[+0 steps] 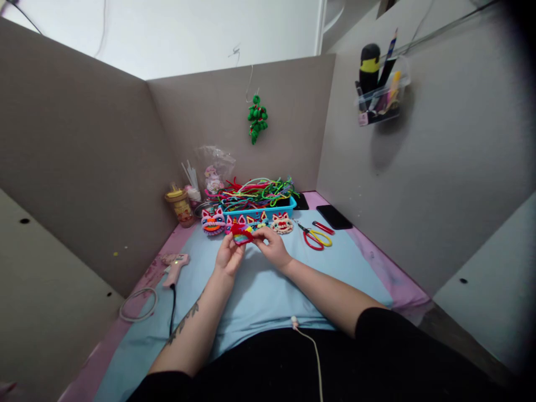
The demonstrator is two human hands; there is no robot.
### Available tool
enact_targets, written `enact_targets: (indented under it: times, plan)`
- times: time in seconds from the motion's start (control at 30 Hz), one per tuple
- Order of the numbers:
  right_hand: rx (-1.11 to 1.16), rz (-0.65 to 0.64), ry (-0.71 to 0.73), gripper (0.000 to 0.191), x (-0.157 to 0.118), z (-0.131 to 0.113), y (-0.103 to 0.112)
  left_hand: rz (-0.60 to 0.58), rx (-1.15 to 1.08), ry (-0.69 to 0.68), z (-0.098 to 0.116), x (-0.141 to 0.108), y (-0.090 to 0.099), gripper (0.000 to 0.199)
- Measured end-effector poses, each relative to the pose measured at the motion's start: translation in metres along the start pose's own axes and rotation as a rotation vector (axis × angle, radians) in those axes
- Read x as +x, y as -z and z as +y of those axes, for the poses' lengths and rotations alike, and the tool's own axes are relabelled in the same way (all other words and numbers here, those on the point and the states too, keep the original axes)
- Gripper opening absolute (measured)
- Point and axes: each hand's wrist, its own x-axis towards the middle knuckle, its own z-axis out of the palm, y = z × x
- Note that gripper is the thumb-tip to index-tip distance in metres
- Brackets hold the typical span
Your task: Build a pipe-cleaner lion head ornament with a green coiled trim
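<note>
A small red piece with rainbow stripes [242,235] is held up between my two hands, over the blue cloth [268,285]. My left hand [229,254] grips it from the left and below, with the fingers closed on its edge. From the right, my right hand [271,245] pinches its edge between thumb and fingertips. Just behind it stand several fuzzy animal-face pieces, among them a pink and orange one [213,221] at the left and a cream one [281,223] at the right. The held piece partly covers the middle ones.
A blue basket [259,213] of colourful fuzzy stems stands behind. Pliers or scissors with red and yellow handles [316,239], a red cutter [323,227] and a phone [334,217] lie right. A pink glue gun [176,270], its cable and a cup [181,207] are left.
</note>
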Motion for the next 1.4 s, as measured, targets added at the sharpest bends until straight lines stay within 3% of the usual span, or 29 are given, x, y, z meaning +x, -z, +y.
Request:
enact_targets:
  times: [0.13, 0.23, 0.43, 0.67, 0.83, 0.97, 1.17, 1.27, 1.4]
  plan:
    - [-0.104, 0.007, 0.207, 0.010, 0.001, -0.002, 0.004, 0.013, 0.002, 0.029, -0.001, -0.001, -0.001, 0.027]
    - [-0.178, -0.019, 0.278, 0.011, 0.002, 0.000, 0.005, 0.027, -0.015, 0.034, -0.001, -0.002, -0.002, 0.026]
    - [-0.230, -0.034, 0.288, 0.011, 0.000, 0.004, 0.005, 0.031, -0.010, 0.032, -0.002, -0.004, -0.004, 0.027]
    - [-0.142, -0.069, 0.255, 0.010, 0.000, 0.001, 0.009, 0.032, 0.002, 0.034, -0.003, -0.004, -0.005, 0.025]
    - [-0.064, -0.083, 0.080, 0.005, 0.002, -0.001, 0.008, 0.040, 0.034, 0.010, -0.003, -0.003, -0.004, 0.024]
    - [0.054, 0.017, -0.209, 0.021, 0.003, 0.001, 0.004, 0.013, 0.018, -0.055, -0.003, -0.003, -0.004, 0.028]
    - [0.662, -0.144, -0.763, 0.035, 0.000, 0.005, -0.003, -0.048, 0.033, -0.090, -0.007, -0.006, -0.006, 0.032]
    - [0.948, -0.152, -0.879, 0.034, -0.002, 0.005, -0.003, -0.053, 0.032, -0.081, -0.009, -0.006, -0.006, 0.032]
    - [1.144, -0.106, -0.937, 0.029, -0.002, 0.003, -0.003, -0.071, 0.046, -0.066, -0.012, -0.006, -0.005, 0.032]
